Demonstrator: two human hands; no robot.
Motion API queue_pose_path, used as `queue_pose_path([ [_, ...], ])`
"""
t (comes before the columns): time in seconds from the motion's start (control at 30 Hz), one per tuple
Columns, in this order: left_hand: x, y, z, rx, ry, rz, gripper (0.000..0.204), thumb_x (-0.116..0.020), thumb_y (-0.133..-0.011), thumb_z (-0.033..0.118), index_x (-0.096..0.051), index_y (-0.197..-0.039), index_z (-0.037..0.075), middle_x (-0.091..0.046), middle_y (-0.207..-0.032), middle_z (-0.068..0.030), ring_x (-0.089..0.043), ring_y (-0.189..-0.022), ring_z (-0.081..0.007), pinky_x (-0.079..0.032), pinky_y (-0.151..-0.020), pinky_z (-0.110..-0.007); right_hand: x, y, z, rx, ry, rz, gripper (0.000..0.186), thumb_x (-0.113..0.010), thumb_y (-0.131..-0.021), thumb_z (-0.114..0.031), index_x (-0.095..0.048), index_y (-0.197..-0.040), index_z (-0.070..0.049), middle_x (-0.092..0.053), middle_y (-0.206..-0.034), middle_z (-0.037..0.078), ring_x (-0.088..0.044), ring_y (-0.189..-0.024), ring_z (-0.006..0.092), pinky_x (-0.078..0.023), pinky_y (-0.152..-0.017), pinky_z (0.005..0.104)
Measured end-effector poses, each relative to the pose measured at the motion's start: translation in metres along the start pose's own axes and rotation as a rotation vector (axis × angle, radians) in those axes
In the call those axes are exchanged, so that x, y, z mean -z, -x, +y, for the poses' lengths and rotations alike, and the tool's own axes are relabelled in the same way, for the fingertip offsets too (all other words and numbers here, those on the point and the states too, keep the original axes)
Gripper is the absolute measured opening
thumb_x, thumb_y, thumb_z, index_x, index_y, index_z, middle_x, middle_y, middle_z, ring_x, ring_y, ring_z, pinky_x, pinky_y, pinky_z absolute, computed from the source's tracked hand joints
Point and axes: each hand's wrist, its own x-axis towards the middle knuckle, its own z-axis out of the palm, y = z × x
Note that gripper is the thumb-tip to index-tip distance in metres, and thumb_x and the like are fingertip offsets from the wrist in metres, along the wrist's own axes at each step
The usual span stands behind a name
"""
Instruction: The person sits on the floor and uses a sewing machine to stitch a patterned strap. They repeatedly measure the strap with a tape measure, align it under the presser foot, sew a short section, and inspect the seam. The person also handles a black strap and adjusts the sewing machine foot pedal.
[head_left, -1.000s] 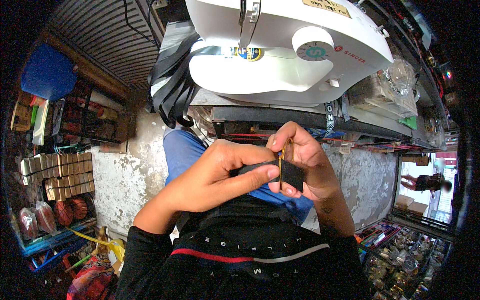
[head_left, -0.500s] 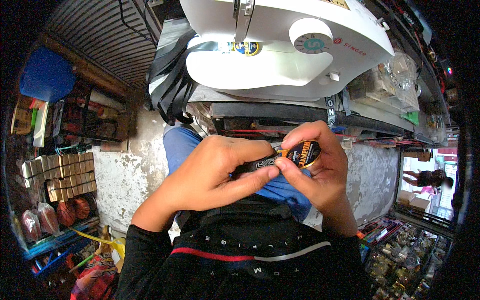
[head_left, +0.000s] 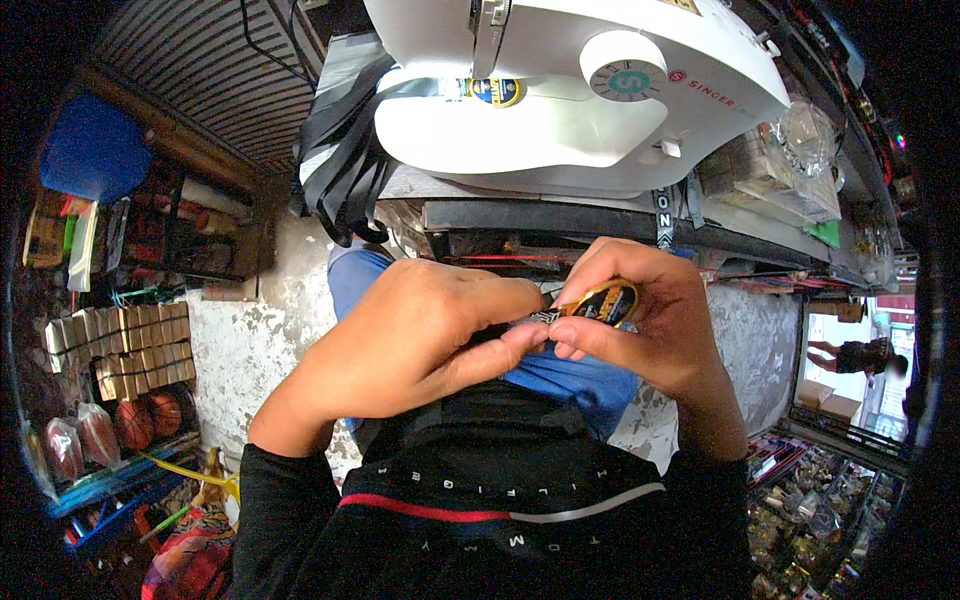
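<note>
Over my lap, my left hand (head_left: 430,340) pinches a dark patterned strap (head_left: 532,318), most of it hidden by my fingers. My right hand (head_left: 650,330) grips a gold-rimmed black medal (head_left: 605,302) at the strap's end, thumb and fingertips meeting my left thumb. Just beyond them stands a white sewing machine (head_left: 540,25), with a round yellow-and-blue medal (head_left: 492,92) on a strap lying under its arm. Several black straps (head_left: 340,180) hang off the table to the machine's left.
Around me are the table edge (head_left: 550,213), plastic-wrapped stacks (head_left: 760,175) on the right, shelves with tied boxes (head_left: 120,340) and balls (head_left: 135,425) on the left, crowded racks (head_left: 820,510) at lower right. A person (head_left: 865,355) is beyond a doorway at right.
The medal has turned from showing its dark flat strap side to its printed face, and now tilts further away. My right hand has moved slightly right and round it.
</note>
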Motion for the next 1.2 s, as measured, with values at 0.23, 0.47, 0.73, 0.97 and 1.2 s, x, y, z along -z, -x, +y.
queue_pose_path([
  [0.23,0.003,0.001,-0.002,-0.027,-0.051,0.009,0.018,-0.058,-0.085,0.020,-0.057,-0.083,0.002,-0.057,-0.069,-0.0157,-0.057,-0.067,-0.0357,-0.043,-0.058,-0.042,-0.002,-0.004,0.004,-0.033,0.044,-0.009,0.012,-0.070,-0.075,-0.009,-0.061,-0.081,-0.003,-0.059,-0.076,0.002,-0.056,-0.072,0.0083,-0.043,-0.064,0.0234],
  [0.47,0.010,0.004,-0.004,0.034,-0.042,0.034,0.021,-0.062,-0.082,0.022,-0.058,-0.083,0.002,-0.058,-0.068,-0.0154,-0.057,-0.063,-0.0348,-0.042,-0.054,-0.039,-0.007,-0.005,0.007,-0.006,0.033,0.053,0.010,-0.067,-0.074,-0.006,-0.059,-0.078,-0.003,-0.057,-0.076,0.003,-0.056,-0.067,0.0090,-0.044,-0.060,0.0219],
  [0.73,0.003,0.006,-0.004,0.012,0.041,0.204,0.019,-0.066,-0.080,0.019,-0.059,-0.085,0.002,-0.060,-0.071,-0.0126,-0.060,-0.062,-0.0287,-0.044,-0.054,-0.033,-0.007,-0.005,0.008,0.062,0.057,0.091,0.008,-0.063,-0.076,-0.001,-0.055,-0.079,-0.001,-0.053,-0.076,0.004,-0.059,-0.059,0.0093,-0.047,-0.052,0.0192],
  [0.97,0.000,0.004,-0.007,-0.021,0.043,0.242,0.014,-0.062,-0.082,0.013,-0.060,-0.084,0.000,-0.062,-0.073,-0.0123,-0.062,-0.065,-0.0257,-0.047,-0.059,-0.031,-0.009,-0.005,0.007,0.029,0.066,0.128,0.009,-0.063,-0.076,0.000,-0.055,-0.079,-0.001,-0.054,-0.075,0.004,-0.059,-0.059,0.0088,-0.047,-0.051,0.0195],
  [1.2,0.000,0.004,-0.013,0.070,0.112,0.283,0.014,-0.060,-0.083,0.012,-0.059,-0.083,-0.003,-0.059,-0.071,-0.0114,-0.057,-0.063,-0.0177,-0.044,-0.059,-0.028,-0.008,-0.012,0.012,-0.068,-0.050,0.113,0.012,-0.064,-0.078,-0.001,-0.055,-0.086,0.001,-0.057,-0.079,0.006,-0.059,-0.059,0.0095,-0.049,-0.052,0.0212],
])
